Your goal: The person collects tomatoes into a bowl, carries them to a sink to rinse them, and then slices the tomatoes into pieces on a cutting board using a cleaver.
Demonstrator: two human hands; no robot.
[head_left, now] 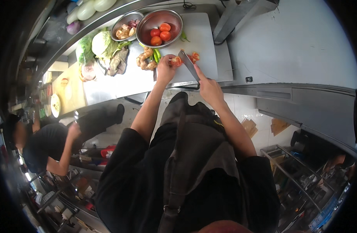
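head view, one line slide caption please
Left hand holds cut tomato beside a knife in the right hand, near a bowl of tomatoes.

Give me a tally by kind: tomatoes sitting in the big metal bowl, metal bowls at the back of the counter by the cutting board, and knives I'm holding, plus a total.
Tomatoes in the big bowl: 4
Metal bowls: 2
Knife, in the right hand: 1
Total: 7

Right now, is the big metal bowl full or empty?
Neither: the big bowl is partly filled. Four red tomatoes sit together in it, and bare metal shows around them.
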